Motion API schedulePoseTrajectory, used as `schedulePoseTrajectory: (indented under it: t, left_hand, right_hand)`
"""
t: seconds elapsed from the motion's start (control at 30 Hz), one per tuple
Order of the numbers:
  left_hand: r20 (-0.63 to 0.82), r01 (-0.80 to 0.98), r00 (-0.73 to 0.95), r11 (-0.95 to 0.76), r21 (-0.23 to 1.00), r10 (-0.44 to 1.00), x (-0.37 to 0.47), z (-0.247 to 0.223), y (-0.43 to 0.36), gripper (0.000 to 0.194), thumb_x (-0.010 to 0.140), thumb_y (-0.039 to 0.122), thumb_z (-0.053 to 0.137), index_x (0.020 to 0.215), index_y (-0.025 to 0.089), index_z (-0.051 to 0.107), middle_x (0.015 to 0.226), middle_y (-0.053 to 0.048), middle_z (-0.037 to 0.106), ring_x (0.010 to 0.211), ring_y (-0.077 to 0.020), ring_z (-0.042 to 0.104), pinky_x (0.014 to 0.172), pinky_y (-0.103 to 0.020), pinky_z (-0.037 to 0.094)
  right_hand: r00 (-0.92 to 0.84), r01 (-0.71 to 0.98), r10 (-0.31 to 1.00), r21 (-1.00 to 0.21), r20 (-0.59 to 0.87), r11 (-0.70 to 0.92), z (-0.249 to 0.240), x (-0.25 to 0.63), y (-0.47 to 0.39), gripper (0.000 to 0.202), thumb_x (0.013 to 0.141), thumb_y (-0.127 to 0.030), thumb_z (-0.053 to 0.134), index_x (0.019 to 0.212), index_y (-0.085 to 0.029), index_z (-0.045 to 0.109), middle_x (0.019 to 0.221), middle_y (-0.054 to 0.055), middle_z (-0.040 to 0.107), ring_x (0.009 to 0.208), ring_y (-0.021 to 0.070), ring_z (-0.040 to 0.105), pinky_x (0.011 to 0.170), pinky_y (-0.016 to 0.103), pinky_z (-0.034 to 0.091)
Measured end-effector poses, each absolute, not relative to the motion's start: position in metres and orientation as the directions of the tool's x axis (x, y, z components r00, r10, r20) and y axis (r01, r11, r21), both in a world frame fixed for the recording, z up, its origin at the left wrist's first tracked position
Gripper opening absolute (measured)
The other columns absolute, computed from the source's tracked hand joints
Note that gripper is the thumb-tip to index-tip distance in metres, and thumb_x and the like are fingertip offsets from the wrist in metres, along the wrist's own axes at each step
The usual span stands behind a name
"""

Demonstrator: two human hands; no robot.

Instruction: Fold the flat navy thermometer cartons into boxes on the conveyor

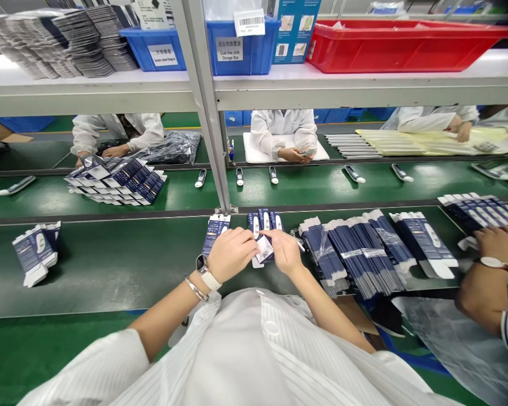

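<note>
Between my two hands is a small blue-and-white carton (264, 249), its white flaps turned towards me. My left hand (233, 252), with a watch at the wrist, is closed on the carton's left side. On its right side, the fingers of my right hand (284, 251) pinch the edge. Just behind stand three blue printed cartons (264, 219) in a row. Another blue carton (215, 230) lies left of my left hand. Right of my right hand are banded bundles of flattened cartons (362, 254).
Thermometer-like devices (273, 175) lie spaced along the green belt ahead. A stack of cartons (118, 179) sits on that belt. Folded cartons (37, 251) lie far left. A metal post (207, 107) rises before me. A co-worker's hand (497, 248) works at the right; other people sit opposite.
</note>
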State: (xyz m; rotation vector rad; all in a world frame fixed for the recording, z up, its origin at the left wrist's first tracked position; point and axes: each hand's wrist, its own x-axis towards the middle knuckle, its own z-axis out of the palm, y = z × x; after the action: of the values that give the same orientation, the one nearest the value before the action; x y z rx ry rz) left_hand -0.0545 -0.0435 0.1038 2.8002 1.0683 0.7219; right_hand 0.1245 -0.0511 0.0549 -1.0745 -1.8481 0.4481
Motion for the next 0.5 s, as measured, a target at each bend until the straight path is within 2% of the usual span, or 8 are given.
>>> schedulePoseTrajectory:
  t: [0.1,0.17,0.27,0.4,0.5]
  left_hand:
    - [0.357,0.565,0.776,-0.825,-0.026,0.520,-0.052,0.102,-0.042,0.021,0.086,0.023,0.048,0.070,0.018,0.060,0.074,-0.004,0.062,0.070,-0.0165,0.055,0.059,-0.030,0.038]
    - [0.327,0.510,0.829,-0.853,-0.110,0.453,-0.050,0.097,-0.041,0.018,0.085,0.020,0.047,0.071,0.017,0.058,0.074,-0.003,0.061,0.070,-0.0166,0.055,0.058,-0.030,0.039]
    - [0.317,0.455,0.861,-0.881,-0.131,0.398,-0.048,0.090,-0.040,0.016,0.086,0.019,0.046,0.075,0.016,0.057,0.076,-0.003,0.061,0.074,-0.0161,0.057,0.061,-0.028,0.044]
    - [0.385,0.425,0.849,-0.901,-0.090,0.362,-0.049,0.082,-0.043,0.019,0.089,0.017,0.040,0.080,0.015,0.056,0.086,-0.006,0.064,0.093,-0.0161,0.059,0.075,-0.026,0.049]
    - [0.416,0.402,0.840,-0.914,-0.047,0.348,-0.051,0.078,-0.045,0.021,0.089,0.015,0.037,0.082,0.014,0.056,0.086,-0.007,0.065,0.087,-0.0143,0.062,0.070,-0.024,0.052]
  right_hand:
    - [-0.296,0.548,0.852,-0.654,0.431,0.521,0.056,0.129,-0.050,0.040,0.093,-0.030,0.027,0.096,-0.016,0.065,0.092,0.008,0.069,0.085,0.0191,0.064,0.075,0.031,0.048]
    - [-0.346,0.588,0.879,-0.653,0.329,0.476,0.058,0.131,-0.049,0.043,0.094,-0.032,0.025,0.094,-0.017,0.065,0.091,0.007,0.069,0.084,0.0193,0.065,0.074,0.030,0.047]
    - [-0.384,0.619,0.905,-0.677,0.182,0.399,0.060,0.132,-0.048,0.047,0.094,-0.035,0.022,0.091,-0.018,0.066,0.089,0.007,0.069,0.083,0.0205,0.065,0.073,0.030,0.046]
    - [-0.348,0.558,0.935,-0.786,0.069,0.266,0.058,0.133,-0.046,0.054,0.094,-0.042,0.019,0.091,-0.019,0.068,0.092,0.008,0.069,0.089,0.0223,0.064,0.079,0.031,0.045]
    - [-0.322,0.491,0.946,-0.851,0.022,0.187,0.057,0.133,-0.045,0.058,0.093,-0.046,0.018,0.092,-0.019,0.068,0.092,0.008,0.070,0.091,0.0226,0.063,0.082,0.032,0.044]
